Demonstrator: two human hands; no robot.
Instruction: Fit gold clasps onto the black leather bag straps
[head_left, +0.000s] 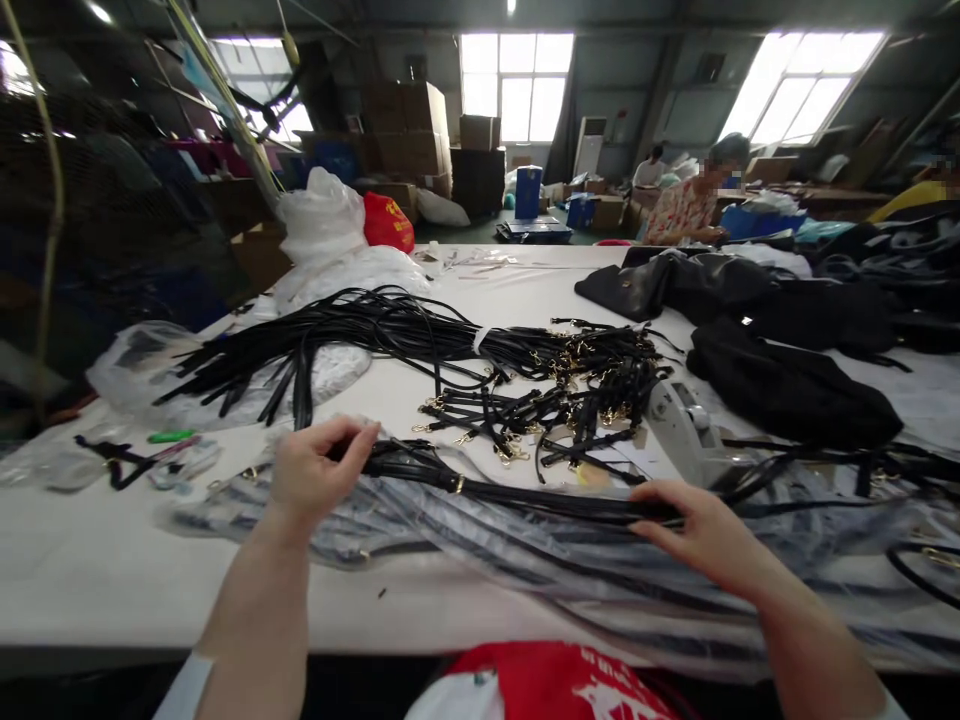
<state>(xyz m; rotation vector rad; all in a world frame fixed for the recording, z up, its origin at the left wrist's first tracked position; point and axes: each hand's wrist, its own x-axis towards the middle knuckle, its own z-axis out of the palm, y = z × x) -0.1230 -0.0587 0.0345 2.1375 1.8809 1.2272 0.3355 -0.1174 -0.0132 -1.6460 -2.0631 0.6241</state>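
A bundle of black straps (510, 494) with gold-coloured buckles stretches between my two hands. My left hand (319, 465) is closed around its left end, thumb against fingers. Toward the right, my right hand (694, 525) pinches the same bundle between thumb and fingers. Under it lie more straps in clear plastic sleeves (450, 540), spread along the front of the table. Just beyond the bundle sits a pile of short black straps with gold clasps (600, 385). Behind that, a long sheaf of black straps (375, 325) is bound by a white band (481, 340).
A white tape dispenser (682, 425) stands right of the short straps. Black bags (787, 385) cover the table's right side. Clear plastic bags (322, 225) and a red bag (388, 222) are at the back left. A co-worker (682, 205) works beyond the black bags.
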